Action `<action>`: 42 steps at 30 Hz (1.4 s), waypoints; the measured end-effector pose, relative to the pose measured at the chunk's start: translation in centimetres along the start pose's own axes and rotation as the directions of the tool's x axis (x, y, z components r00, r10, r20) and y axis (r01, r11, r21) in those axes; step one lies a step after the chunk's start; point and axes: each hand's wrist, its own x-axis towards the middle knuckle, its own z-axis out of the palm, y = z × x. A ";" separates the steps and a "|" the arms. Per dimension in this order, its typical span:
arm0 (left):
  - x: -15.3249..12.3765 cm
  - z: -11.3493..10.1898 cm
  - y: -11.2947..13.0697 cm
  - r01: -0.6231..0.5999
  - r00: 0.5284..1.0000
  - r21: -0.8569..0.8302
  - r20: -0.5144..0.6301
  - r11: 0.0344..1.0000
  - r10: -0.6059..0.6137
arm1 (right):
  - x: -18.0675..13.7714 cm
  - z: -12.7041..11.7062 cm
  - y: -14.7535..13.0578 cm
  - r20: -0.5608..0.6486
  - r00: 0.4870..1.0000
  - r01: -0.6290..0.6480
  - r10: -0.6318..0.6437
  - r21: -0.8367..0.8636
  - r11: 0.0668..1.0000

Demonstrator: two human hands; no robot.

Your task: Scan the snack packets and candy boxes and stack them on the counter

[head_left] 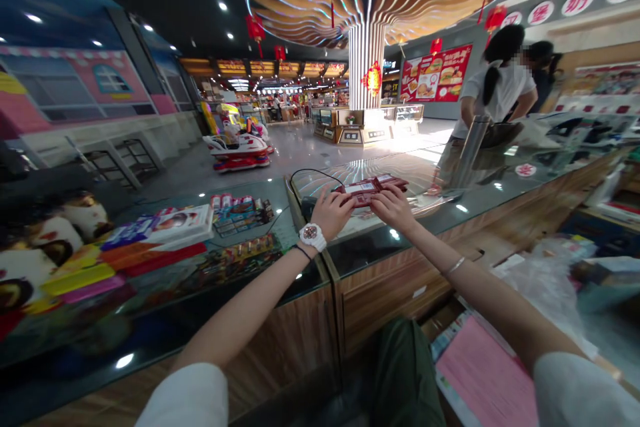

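Both my arms reach forward over a glass counter (450, 197). My left hand (333, 211), with a white watch on its wrist, and my right hand (393, 208), with a thin bracelet, each grip one end of a dark red flat carton (371, 189) that lies on the glass. The fingers of both hands are curled round the carton's near edge. A black cable (310, 173) loops on the glass just behind my left hand.
Colourful boxes (165, 227) lie on and under the glass to the left. A person in a white shirt (500, 90) stands at the counter's far right. A pink paper pad (480, 373) and plastic bags (550, 273) sit lower right. A kiddie ride (239, 150) stands on the mall floor.
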 end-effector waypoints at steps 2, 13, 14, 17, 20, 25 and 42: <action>-1.8 -1.6 -0.6 0.029 0.999 -0.044 0.024 0.999 -0.027 | 0.8 0.0 -1.7 -0.017 0.999 0.041 -0.040 0.031 0.999; -10.0 -7.4 -5.5 0.359 0.908 -0.150 0.286 0.921 -0.307 | 6.2 0.9 -10.2 -0.012 0.963 0.261 -0.268 0.273 0.926; -10.5 -7.7 -5.7 0.381 0.896 -0.155 0.307 0.911 -0.322 | 6.6 1.0 -10.7 -0.019 0.956 0.286 -0.292 0.279 0.917; -11.7 -8.4 -6.1 0.451 0.856 -0.162 0.355 0.877 -0.375 | 7.5 1.4 -12.3 -0.045 0.935 0.348 -0.351 0.291 0.891; -12.5 -9.0 -6.5 0.483 0.840 -0.143 0.353 0.864 -0.411 | 8.2 1.9 -13.6 -0.054 0.930 0.361 -0.364 0.326 0.874; -13.3 -9.7 -7.2 0.404 0.891 -0.033 0.241 0.914 -0.385 | 8.8 2.9 -14.7 0.019 0.956 0.264 -0.294 0.386 0.884; -13.4 -10.8 -9.6 0.255 0.941 0.122 0.199 0.959 -0.275 | 13.1 6.5 -14.2 0.146 0.966 0.112 -0.212 0.503 0.857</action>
